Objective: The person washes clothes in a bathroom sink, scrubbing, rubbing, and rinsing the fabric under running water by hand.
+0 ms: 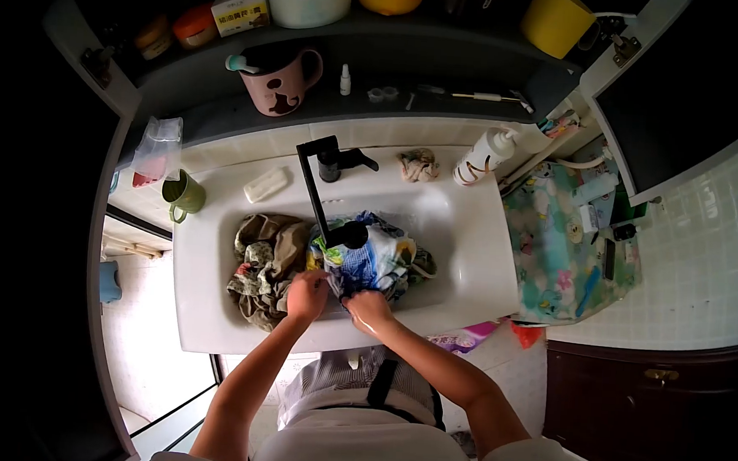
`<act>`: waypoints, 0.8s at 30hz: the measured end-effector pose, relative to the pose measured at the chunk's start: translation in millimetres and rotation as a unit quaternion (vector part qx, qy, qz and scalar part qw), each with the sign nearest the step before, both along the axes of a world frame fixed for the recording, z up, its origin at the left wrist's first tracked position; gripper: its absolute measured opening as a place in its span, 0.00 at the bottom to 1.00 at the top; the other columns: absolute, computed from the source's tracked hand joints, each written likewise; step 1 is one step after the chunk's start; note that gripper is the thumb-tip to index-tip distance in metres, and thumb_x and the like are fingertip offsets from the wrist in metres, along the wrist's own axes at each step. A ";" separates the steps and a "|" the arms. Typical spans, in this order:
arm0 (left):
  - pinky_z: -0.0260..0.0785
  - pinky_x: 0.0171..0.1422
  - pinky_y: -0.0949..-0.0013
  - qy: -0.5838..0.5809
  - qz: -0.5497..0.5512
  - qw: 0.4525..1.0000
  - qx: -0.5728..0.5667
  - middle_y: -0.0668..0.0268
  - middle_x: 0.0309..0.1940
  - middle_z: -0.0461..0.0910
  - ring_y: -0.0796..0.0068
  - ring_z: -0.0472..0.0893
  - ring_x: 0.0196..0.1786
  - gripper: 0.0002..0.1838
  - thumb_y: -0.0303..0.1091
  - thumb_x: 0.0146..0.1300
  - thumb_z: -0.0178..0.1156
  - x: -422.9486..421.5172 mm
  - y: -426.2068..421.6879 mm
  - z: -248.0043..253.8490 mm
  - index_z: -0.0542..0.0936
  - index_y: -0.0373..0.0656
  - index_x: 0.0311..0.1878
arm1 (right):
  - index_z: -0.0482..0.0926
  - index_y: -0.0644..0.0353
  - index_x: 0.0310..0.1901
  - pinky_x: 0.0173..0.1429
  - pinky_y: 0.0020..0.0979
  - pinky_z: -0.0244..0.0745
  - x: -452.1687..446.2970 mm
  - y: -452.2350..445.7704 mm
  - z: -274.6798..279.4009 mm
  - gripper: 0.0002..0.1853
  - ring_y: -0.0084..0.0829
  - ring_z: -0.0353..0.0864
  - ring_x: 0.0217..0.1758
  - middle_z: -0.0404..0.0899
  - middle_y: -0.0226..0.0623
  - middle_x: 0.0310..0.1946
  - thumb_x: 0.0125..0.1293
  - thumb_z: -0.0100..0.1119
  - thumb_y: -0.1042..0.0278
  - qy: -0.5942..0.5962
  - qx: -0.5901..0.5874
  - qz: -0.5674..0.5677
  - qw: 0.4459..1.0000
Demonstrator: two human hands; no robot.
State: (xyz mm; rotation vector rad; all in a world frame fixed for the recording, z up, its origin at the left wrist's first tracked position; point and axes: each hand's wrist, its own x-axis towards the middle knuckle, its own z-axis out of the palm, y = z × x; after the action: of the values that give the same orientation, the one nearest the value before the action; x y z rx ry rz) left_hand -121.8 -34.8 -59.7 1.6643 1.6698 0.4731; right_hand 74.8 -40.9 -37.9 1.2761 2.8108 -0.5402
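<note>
Shirt (330, 452): nearest, six o'clock.
Patterned cloth (371, 269): in sink (473, 262), centre; probably soft, heavy if soaked, best held bunched.
Left hand (307, 296): curled, cloth's seven o'clock; grip unclear.
Right hand (369, 310): clenching cloth's six-o'clock edge.

A smooth, glossy surface is presented by the sink (484, 259), while the faucet (316, 189) is finished matt. The patterned bundle (371, 260) and the brown bundle (288, 241) are formed of crumpled cloth. The cabinet (599, 401) is faced with glossy, wood-like panels.
</note>
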 end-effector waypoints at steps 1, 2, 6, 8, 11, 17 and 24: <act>0.68 0.62 0.55 0.011 0.027 0.996 0.080 0.50 0.57 0.75 0.48 0.74 0.57 0.21 0.30 0.58 0.60 3.4 2.6 34.2 0.76 0.43 0.57 | 0.79 0.56 0.36 0.34 0.41 0.78 -3.8 0.0 -6.7 0.07 0.40 0.83 0.30 0.81 0.38 0.26 0.54 0.59 0.70 -0.010 -0.010 -0.006 1.000; 0.67 0.62 0.54 0.007 0.026 0.991 0.130 0.50 0.56 0.75 0.47 0.73 0.57 0.21 0.31 0.59 0.60 10.3 7.6 45.5 0.76 0.42 0.57 | 0.80 0.56 0.36 0.34 0.42 0.78 -8.0 0.7 -11.4 0.07 0.41 0.83 0.29 0.81 0.38 0.25 0.56 0.58 0.70 -0.021 -0.019 -0.012 1.000; 0.58 0.70 0.50 -0.004 -0.001 0.982 0.188 0.47 0.60 0.72 0.41 0.66 0.66 0.25 0.41 0.63 0.61 61.9 28.9 56.3 0.73 0.34 0.58 | 0.79 0.56 0.45 0.39 0.38 0.78 -19.9 5.5 -29.2 0.10 0.41 0.84 0.37 0.83 0.40 0.34 0.65 0.53 0.68 -0.048 -0.059 -0.038 0.996; 0.58 0.70 0.50 0.031 -0.027 0.988 0.151 0.46 0.65 0.67 0.41 0.64 0.67 0.37 0.51 0.62 0.61 95.9 44.5 50.9 0.65 0.35 0.67 | 0.72 0.56 0.60 0.54 0.40 0.74 -23.2 -3.8 -105.0 0.18 0.37 0.78 0.53 0.78 0.39 0.50 0.72 0.49 0.64 0.054 0.012 -0.141 0.988; 0.63 0.65 0.50 0.058 0.021 0.978 0.198 0.48 0.65 0.67 0.43 0.67 0.65 0.46 0.58 0.59 0.61 133.9 60.4 29.6 0.57 0.37 0.71 | 0.68 0.57 0.64 0.59 0.42 0.70 -11.1 -8.9 -29.5 0.22 0.35 0.74 0.59 0.75 0.38 0.56 0.71 0.50 0.62 -0.200 0.251 -0.029 0.947; 0.61 0.69 0.50 -0.058 0.000 0.988 0.142 0.50 0.73 0.57 0.45 0.65 0.70 0.49 0.57 0.56 0.66 121.1 76.1 14.0 0.56 0.40 0.73 | 0.80 0.57 0.41 0.41 0.38 0.77 38.0 4.8 11.5 0.11 0.40 0.83 0.42 0.83 0.37 0.37 0.58 0.64 0.63 0.076 -0.125 -0.079 0.986; 0.52 0.74 0.52 -0.032 -0.026 0.987 0.153 0.49 0.73 0.57 0.47 0.59 0.74 0.43 0.51 0.65 0.57 106.3 65.5 -3.4 0.53 0.39 0.75 | 0.77 0.59 0.42 0.52 0.44 0.71 47.8 105.0 36.3 0.09 0.44 0.79 0.40 0.79 0.43 0.37 0.66 0.56 0.64 0.285 0.177 -0.368 0.867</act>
State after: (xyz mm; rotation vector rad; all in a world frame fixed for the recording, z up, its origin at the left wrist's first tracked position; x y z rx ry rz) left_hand -15.5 30.7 -63.1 1.8845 1.5630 0.7807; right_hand 122.6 64.1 -1.6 2.7100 2.8180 -0.4632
